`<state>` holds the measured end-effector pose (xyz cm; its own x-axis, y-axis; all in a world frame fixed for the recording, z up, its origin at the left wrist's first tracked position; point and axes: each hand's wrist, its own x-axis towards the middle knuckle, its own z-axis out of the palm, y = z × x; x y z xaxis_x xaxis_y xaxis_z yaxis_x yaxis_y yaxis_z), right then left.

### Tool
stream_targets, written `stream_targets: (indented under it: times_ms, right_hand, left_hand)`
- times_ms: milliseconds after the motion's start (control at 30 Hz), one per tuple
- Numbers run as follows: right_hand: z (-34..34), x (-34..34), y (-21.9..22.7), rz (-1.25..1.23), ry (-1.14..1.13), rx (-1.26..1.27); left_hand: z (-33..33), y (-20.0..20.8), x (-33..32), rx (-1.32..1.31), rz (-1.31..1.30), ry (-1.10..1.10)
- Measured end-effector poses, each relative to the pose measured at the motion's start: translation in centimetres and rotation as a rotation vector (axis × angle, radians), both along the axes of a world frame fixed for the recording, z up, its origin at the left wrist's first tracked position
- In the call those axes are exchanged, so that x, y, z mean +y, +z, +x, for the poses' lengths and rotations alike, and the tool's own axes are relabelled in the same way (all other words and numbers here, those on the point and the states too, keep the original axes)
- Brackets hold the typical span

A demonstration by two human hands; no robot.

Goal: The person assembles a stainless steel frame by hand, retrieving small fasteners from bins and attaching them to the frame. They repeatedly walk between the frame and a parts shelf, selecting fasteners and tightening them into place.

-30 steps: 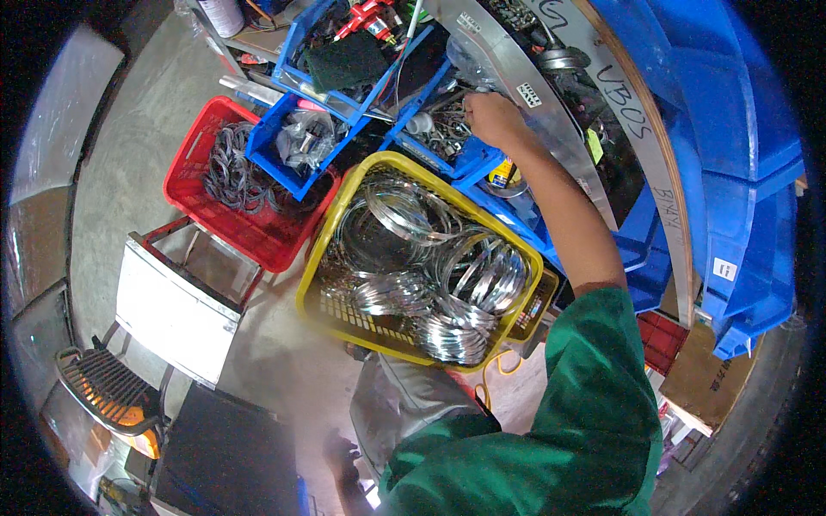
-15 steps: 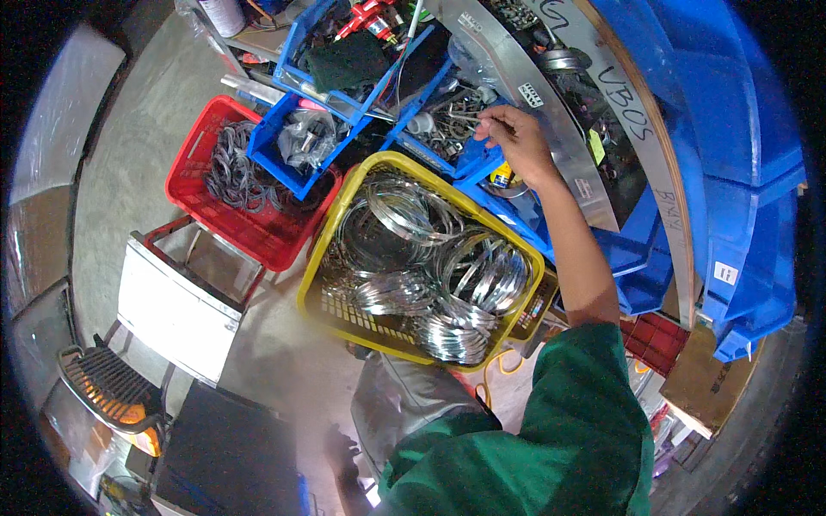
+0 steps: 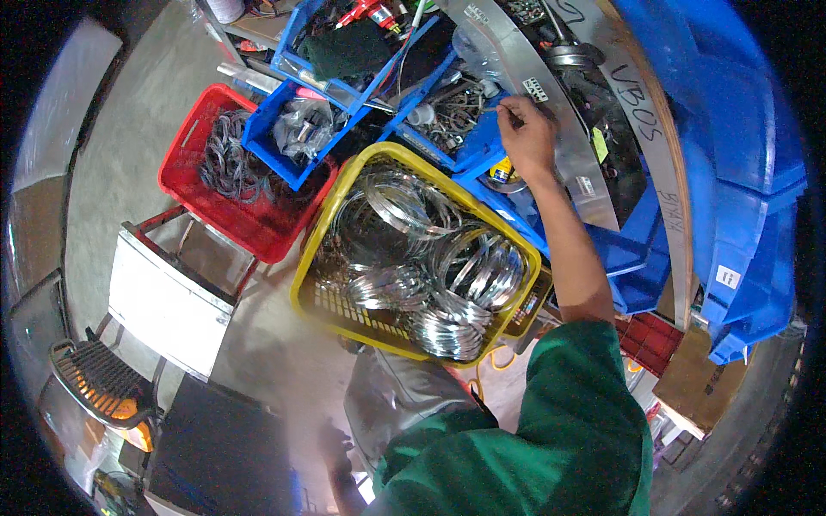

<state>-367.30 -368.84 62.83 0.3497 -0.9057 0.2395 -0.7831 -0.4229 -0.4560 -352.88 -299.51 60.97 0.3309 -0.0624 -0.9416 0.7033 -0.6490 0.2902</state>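
Observation:
My right hand [image 3: 527, 133] reaches over the right rim of a blue bin [image 3: 482, 155] of mixed metal hardware [image 3: 452, 112]. Its fingers are closed in a pinch, and a short thin piece seems to show at the fingertips, too small to name. Nearer to me stands a yellow basket [image 3: 340, 322] filled with bundled coils of shiny metal rings [image 3: 456, 331]. Low beside my grey trouser leg hangs my left hand [image 3: 334, 440], dim and blurred, its fingers not readable.
A red basket [image 3: 258, 241] of grey strips [image 3: 228, 159] and a small blue bin [image 3: 297, 176] with clear bags stand left. Nearby are a white-topped stand [image 3: 168, 301] and a slatted chair [image 3: 103, 378]. A curved metal panel [image 3: 594, 202] and large blue bins [image 3: 731, 215] line the right.
My right hand has moved slightly right and away from me, from above the hardware toward the metal panel, still pinched. The whole view has shifted a little.

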Motion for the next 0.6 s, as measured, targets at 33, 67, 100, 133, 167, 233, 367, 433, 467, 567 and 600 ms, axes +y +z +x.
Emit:
stream_targets:
  times_ms: [33, 67, 100, 133, 167, 233, 367, 433, 467, 567, 600]
  right_hand:
    - [0.1, -0.1, -0.1, -0.045, 0.013, 0.011]
    - [0.3, -0.2, -0.2, -0.062, -0.003, 0.043]
    - [0.5, -0.4, -0.3, -0.078, -0.019, 0.076]
    - [0.7, -0.5, -0.4, -0.096, -0.035, 0.110]
    - [0.8, -0.7, -0.4, -0.134, -0.041, 0.148]
    - [1.3, -0.8, -0.4, -0.227, -0.019, 0.351]
    - [2.1, -0.7, -0.3, -0.097, 0.319, 0.873]
    - [3.0, -1.2, -0.7, 0.060, 0.255, 0.913]
    - [3.4, -1.5, -1.0, 0.119, 0.244, 0.913]
    - [4.6, -4.5, -2.3, 0.364, 0.029, 0.815]
    - [4.6, -5.3, -2.9, 0.361, 0.054, 0.812]
  left_hand:
    - [0.0, -0.1, 0.1, -0.015, 0.005, 0.001]
    - [-0.1, -0.1, 0.1, -0.018, 0.021, -0.010]
    - [-0.1, -0.1, 0.2, -0.022, 0.006, 0.009]
    - [-0.2, -0.2, 0.2, -0.016, -0.001, 0.017]
    - [-0.2, -0.2, 0.3, -0.018, -0.006, 0.022]
    - [-0.3, -0.3, 0.3, -0.007, -0.012, 0.040]
    - [-0.6, -0.5, 0.4, -0.013, -0.021, -0.012]
    - [-0.8, -0.5, 0.6, -0.010, -0.022, 0.005]
    - [-0.9, -0.6, 0.8, -0.010, -0.023, 0.015]
    - [-1.0, -0.7, 1.6, -0.053, -0.041, -0.051]
    - [-1.1, -0.8, 1.9, -0.041, -0.032, -0.038]
